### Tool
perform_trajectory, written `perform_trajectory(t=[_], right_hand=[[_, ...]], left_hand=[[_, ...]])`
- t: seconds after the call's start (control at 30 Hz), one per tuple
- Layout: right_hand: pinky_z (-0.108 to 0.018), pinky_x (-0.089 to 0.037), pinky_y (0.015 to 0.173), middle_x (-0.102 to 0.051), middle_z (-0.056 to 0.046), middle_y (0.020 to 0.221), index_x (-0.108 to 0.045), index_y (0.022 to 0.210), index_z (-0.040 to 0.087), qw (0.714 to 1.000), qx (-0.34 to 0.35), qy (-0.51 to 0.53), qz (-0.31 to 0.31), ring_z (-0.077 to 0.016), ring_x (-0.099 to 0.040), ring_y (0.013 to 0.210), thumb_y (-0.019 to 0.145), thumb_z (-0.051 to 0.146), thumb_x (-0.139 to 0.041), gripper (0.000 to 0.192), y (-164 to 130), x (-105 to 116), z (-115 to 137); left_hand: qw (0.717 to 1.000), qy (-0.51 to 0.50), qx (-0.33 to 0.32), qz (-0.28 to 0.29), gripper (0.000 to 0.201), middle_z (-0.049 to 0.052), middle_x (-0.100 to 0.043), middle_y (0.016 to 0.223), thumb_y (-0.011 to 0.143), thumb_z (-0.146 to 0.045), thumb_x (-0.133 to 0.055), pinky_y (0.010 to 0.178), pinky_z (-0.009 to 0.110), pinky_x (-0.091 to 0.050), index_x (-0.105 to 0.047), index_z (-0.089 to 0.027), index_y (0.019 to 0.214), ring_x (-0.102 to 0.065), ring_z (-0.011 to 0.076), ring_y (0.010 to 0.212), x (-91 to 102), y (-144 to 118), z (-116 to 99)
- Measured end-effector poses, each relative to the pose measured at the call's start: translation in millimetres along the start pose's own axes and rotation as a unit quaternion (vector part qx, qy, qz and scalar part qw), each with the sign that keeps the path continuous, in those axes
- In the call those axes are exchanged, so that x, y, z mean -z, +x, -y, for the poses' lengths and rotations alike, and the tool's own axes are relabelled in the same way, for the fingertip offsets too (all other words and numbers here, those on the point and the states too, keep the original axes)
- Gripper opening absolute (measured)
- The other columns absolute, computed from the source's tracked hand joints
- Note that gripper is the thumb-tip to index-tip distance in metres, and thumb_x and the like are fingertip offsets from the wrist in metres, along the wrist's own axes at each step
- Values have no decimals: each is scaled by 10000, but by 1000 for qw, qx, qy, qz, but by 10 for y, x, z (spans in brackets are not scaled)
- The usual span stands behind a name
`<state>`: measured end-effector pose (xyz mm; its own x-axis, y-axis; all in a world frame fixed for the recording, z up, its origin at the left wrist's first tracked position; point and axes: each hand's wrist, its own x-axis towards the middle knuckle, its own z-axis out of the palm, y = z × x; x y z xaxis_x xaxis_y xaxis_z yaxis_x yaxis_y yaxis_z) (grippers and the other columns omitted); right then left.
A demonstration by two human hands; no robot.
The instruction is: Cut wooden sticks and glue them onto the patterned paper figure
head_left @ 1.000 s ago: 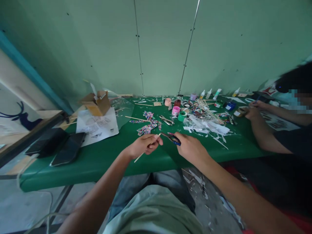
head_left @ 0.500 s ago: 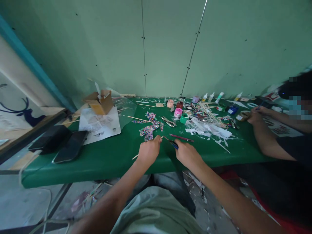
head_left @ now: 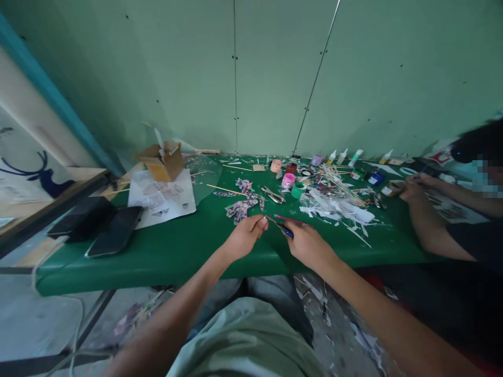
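My left hand (head_left: 245, 238) is closed in a pinch over the green table; a short pale bit of a thin wooden stick shows at its fingertips. My right hand (head_left: 310, 245) grips a tool with a dark and blue handle (head_left: 288, 231), its narrow metal tip pointing at the left fingertips. Whether it is a knife or pliers I cannot tell. Just beyond lie a speckled multicoloured cut-out figure (head_left: 239, 208) with a thin stick (head_left: 226, 189) across it, metal pliers (head_left: 273, 195), and a slim pinkish-red tool (head_left: 286, 218), partly behind my right hand.
Open paint jars (head_left: 288, 181), paper scraps (head_left: 338, 207) and loose sticks (head_left: 346, 183) crowd the right side. A cardboard box (head_left: 163, 162) on printed paper (head_left: 183, 201) and a phone (head_left: 115, 233) are on the left. A co-worker's arms (head_left: 426, 220) rest at the far right.
My left hand has turned and shifted slightly right, closer to the tool. The stick end that stuck out behind it is out of sight. The right hand moved slightly right and down.
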<state>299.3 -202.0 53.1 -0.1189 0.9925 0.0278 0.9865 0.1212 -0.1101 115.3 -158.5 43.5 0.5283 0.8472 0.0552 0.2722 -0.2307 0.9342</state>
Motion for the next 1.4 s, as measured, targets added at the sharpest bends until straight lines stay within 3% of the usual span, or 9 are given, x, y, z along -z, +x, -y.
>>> perform_trajectory(t=[0.2,0.33,0.47,0.67,0.83,1.0,1.13,1.3,1.4], right_hand=[[-279,-403,651,-684,-91,904,-568,1119,196,1000,-5,24,-16,-219,-648,787,900,253,-420,270,-35,-21,-20],[-270,-380,632,-684,-66,927,-547,1157,224,999,-2,17,-38,-206,-639,776,884,239,-437,295,-40,132,-116],[-262,-347,589,-678,-66,938,-540,1129,212,999,25,0,-42,-201,-630,766,891,236,-420,268,-57,243,-161],[-268,-347,590,-679,-86,875,-511,1193,192,1000,8,-5,-15,-213,-640,756,876,198,-430,327,-80,134,-74],[-278,-369,611,-679,-104,899,-547,1141,185,1000,-17,17,-19,-237,-645,797,882,233,-438,285,-59,17,-41],[-267,-353,591,-684,-56,868,-542,1120,220,998,4,42,-52,-209,-637,738,889,250,-430,258,-47,157,-123],[-259,-357,598,-680,-59,919,-537,1115,209,997,37,26,-55,-201,-634,760,869,216,-447,262,-75,279,-129],[-265,-388,617,-677,-100,875,-521,1193,168,1000,1,3,-20,-212,-645,762,875,187,-425,334,-98,198,-13],[-273,-411,652,-677,-115,886,-542,1168,157,1000,-16,14,-9,-222,-648,800,877,200,-439,312,-85,100,41]], left_hand=[[934,329,42,-133,283,25,-524,632,930,-320,-331,631,270,-373,-579,-201,998,-547,175,622,-105,-77,-142],[999,33,-27,23,407,-6,-454,633,932,-459,-293,518,217,-337,-575,-168,970,-420,105,528,75,-12,-167],[964,-184,41,188,384,-75,-236,572,897,-516,-364,397,187,-176,-507,-160,864,-188,57,425,200,53,-98],[998,23,-37,-36,329,-49,-330,536,926,-419,-325,469,201,-256,-477,-179,761,-309,81,454,-54,-14,-72],[931,309,15,-193,269,1,-441,575,924,-327,-340,538,240,-258,-576,-198,936,-431,133,515,-217,-59,-106],[1000,-6,-30,3,404,-33,-347,586,932,-464,-288,471,203,-257,-559,-164,930,-318,87,475,39,25,-174],[959,-199,45,198,364,-81,-205,561,900,-501,-369,410,185,-167,-501,-163,872,-157,59,430,223,47,-195],[999,-26,-27,-4,348,-41,-347,561,925,-454,-321,474,201,-269,-473,-181,773,-325,88,469,23,-13,-173],[961,233,-4,-150,288,7,-483,611,933,-344,-318,577,240,-328,-556,-193,877,-485,142,567,-150,-73,-192]])
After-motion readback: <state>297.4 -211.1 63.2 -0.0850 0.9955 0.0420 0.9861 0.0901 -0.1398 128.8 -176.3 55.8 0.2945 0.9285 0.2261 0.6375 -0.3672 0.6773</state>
